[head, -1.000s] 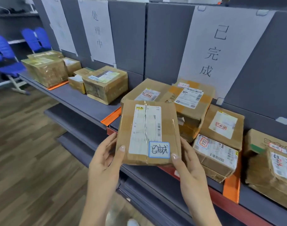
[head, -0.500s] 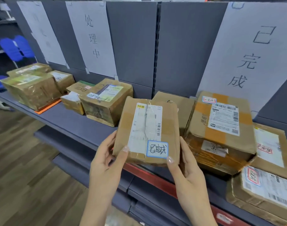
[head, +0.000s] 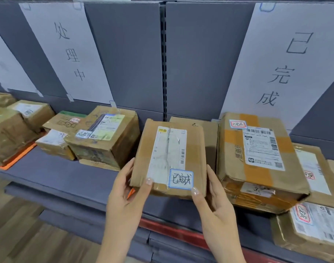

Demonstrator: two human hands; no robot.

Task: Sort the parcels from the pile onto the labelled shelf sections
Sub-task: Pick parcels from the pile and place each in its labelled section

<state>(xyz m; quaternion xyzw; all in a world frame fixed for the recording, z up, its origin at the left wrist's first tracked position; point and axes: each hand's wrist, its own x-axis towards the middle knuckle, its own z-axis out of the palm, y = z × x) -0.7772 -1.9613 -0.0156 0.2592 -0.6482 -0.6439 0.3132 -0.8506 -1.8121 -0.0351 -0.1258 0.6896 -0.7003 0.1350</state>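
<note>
Now, left hand (head: 124, 198): grips the held parcel (head: 173, 152) at its lower left corner, with the thumb pressed on the top face. The other fingers lie together along the left side.
Right hand (head: 217, 205): grips the lower right corner, thumb tip on the top face just beside the blue-bordered sticker (head: 180, 179). The fingers are together and nearly straight along the right side.
Held parcel: brown carton, white shipping label facing up, over the front part of the grey shelf (head: 58, 179). Whether its underside touches the shelf cannot be told.
Left neighbour: green-labelled parcel (head: 105, 137), near and apart.
Right neighbour: orange-taped parcel (head: 257, 158), just beside, stacked on other cartons.
Behind: flat carton (head: 211, 137), partly hidden by the held parcel.
Back panel: sign 已完成 (head: 287, 69) up and to the right of the held parcel, sign 处理中 (head: 67, 54) up and to the left.
</note>
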